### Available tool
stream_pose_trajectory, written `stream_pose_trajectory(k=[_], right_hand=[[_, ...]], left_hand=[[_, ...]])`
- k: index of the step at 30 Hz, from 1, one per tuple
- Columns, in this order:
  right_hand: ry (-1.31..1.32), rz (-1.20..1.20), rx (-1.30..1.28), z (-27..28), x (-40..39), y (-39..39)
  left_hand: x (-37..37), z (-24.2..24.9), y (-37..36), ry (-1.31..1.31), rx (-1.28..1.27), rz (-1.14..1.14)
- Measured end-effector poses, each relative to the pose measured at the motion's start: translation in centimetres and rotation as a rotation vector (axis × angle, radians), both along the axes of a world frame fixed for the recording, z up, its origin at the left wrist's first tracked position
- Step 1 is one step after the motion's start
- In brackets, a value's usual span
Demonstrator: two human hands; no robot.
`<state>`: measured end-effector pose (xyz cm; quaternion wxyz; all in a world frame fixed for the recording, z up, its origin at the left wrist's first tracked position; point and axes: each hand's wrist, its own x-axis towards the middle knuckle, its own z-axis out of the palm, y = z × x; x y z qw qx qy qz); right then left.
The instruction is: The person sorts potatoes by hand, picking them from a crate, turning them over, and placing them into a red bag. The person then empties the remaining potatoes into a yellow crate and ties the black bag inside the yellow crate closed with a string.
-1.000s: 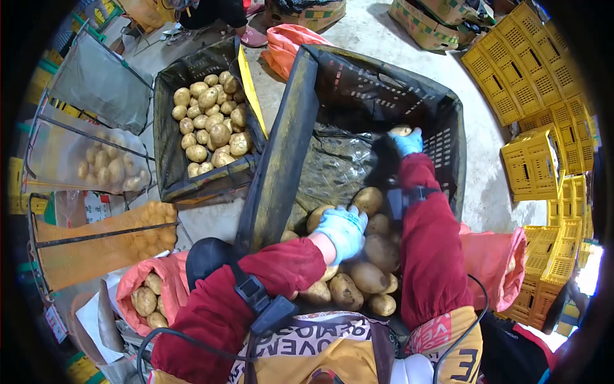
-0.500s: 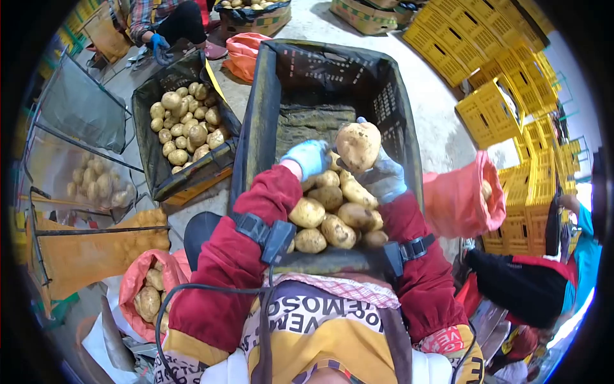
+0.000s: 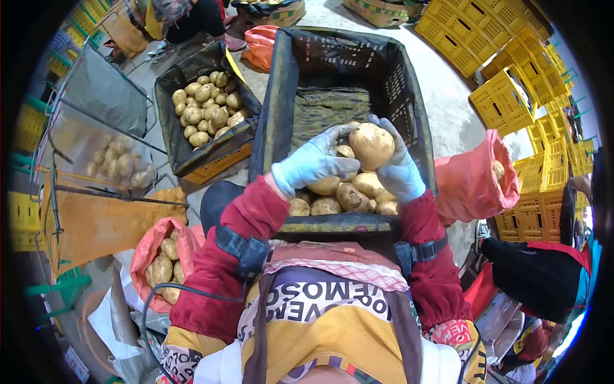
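My right hand (image 3: pixel 401 165), in a light blue glove, grips a large round potato (image 3: pixel 371 146) from its right side, above the front of a dark-lined crate (image 3: pixel 267 137). To its left my left hand (image 3: pixel 314 160), gloved alike, curls its fingers and thumb around a smaller potato (image 3: pixel 345 152), partly hidden by the glove and the large one. Below both hands several loose potatoes (image 3: pixel 350 198) are heaped at the crate's near end. The far part of the crate shows its dark, dirt-stained lining.
Left stands a smaller lined crate (image 3: pixel 171 144) of potatoes. A pink sack (image 3: pixel 470 185) leans at right; another pink sack (image 3: pixel 142 259) with potatoes sits at lower left. Mesh bags on a metal frame (image 3: pixel 115 198) are farther left. Yellow crates (image 3: pixel 502 105) are stacked at right.
My left hand has turned and come in closer to the large potato, its fingers now around a smaller one. The right hand still holds the large potato. The whole view has shifted slightly.
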<state>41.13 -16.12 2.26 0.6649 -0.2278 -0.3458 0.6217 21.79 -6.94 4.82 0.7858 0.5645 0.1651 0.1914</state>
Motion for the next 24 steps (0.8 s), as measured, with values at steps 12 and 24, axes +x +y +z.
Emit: stream_pose_trajectory(k=[12,24], right_hand=[[-0.088,-0.029,-0.045,0.2,-2.0,-1.8],[-0.284,0.051,-0.085,0.0,-3.9,-0.9]], left_hand=[[-0.1,-1.5,-1.6,-0.035,0.115,0.175],[-1.1,-1.7,-2.0,-0.012,0.03,0.284]])
